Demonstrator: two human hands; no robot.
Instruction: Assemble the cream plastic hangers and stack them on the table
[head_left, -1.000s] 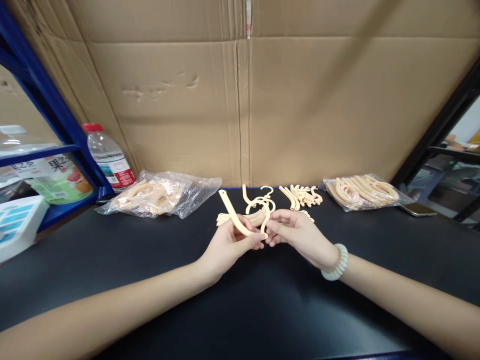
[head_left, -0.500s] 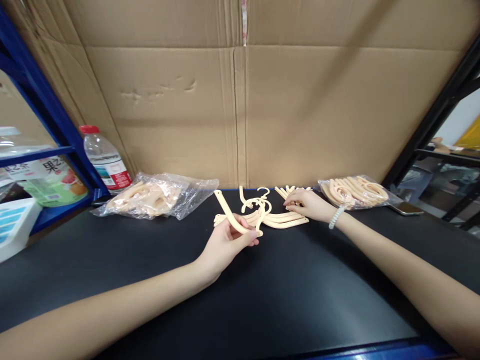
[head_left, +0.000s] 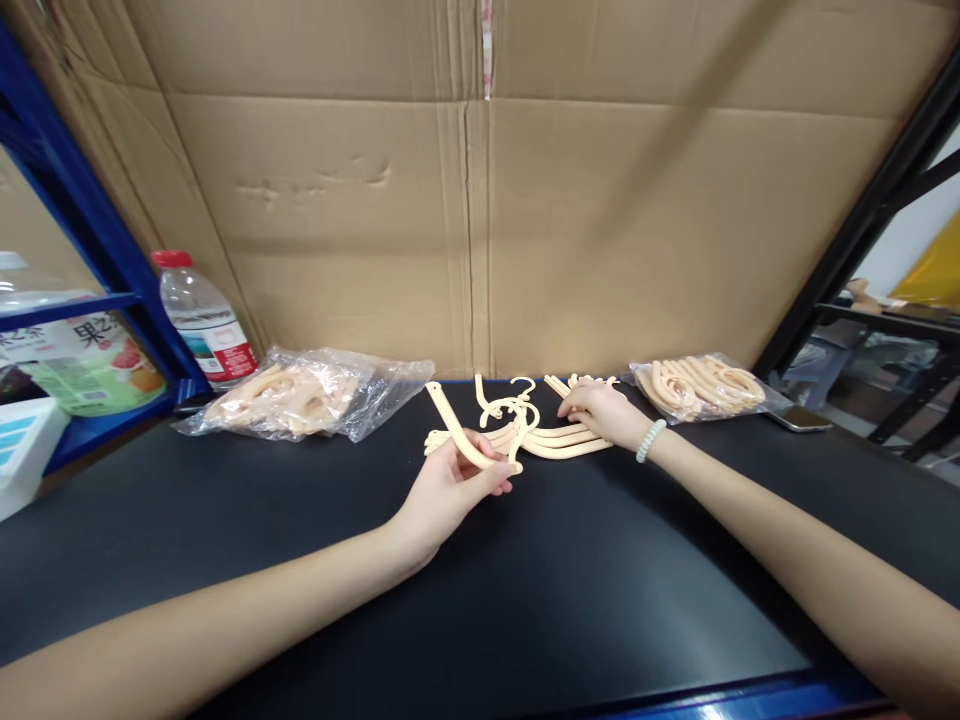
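My left hand (head_left: 454, 487) is closed around a cream plastic hanger piece (head_left: 453, 424); one straight arm rises to the upper left and a curved hook part stands by my fingertips. Just behind it, several assembled-looking cream hangers (head_left: 566, 450) lie stacked on the black table, their hooks overlapping. My right hand (head_left: 609, 414), with a pale beaded bracelet (head_left: 650, 440) at the wrist, reaches down over a small pile of loose hanger arms (head_left: 556, 384). Its fingers are bent together, and what lies between them is hidden. A loose hook (head_left: 523, 383) lies near the table's back edge.
To the left, a clear bag of hanger parts (head_left: 289, 395) lies before a red-capped bottle (head_left: 206, 325) and a blue shelf frame (head_left: 82, 180). Another bag of parts (head_left: 701, 385) and a phone (head_left: 801, 418) are on the right. Cardboard (head_left: 337, 220) stands behind the table.
The view has shifted slightly. My right hand has moved a little left over the loose pieces. My left hand keeps hold of the hanger piece in nearly the same pose.
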